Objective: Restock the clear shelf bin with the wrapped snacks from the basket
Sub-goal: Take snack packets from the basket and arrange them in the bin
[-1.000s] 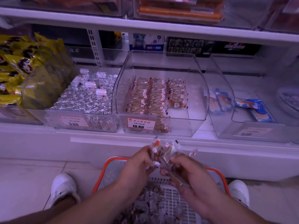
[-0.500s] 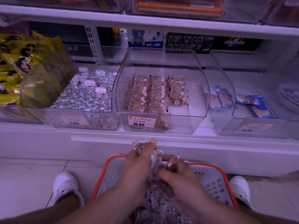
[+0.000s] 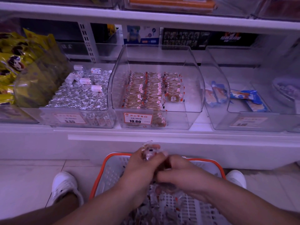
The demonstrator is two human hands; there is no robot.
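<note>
While both hands meet over the orange-rimmed basket [image 3: 217, 166] of wrapped snacks [image 3: 164, 200], left hand [image 3: 142, 166] clutching several, right hand [image 3: 181, 176] gripping more, clear shelf bin [image 3: 197, 88] beyond, part-filled with neat rows, silver-wrapped sweets [image 3: 78, 98] in left bin.

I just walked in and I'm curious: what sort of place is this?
Most likely a snack shop: clear shelf bins of wrapped snacks, a price tag reading 10.80, and an orange-rimmed basket on the floor.
</note>
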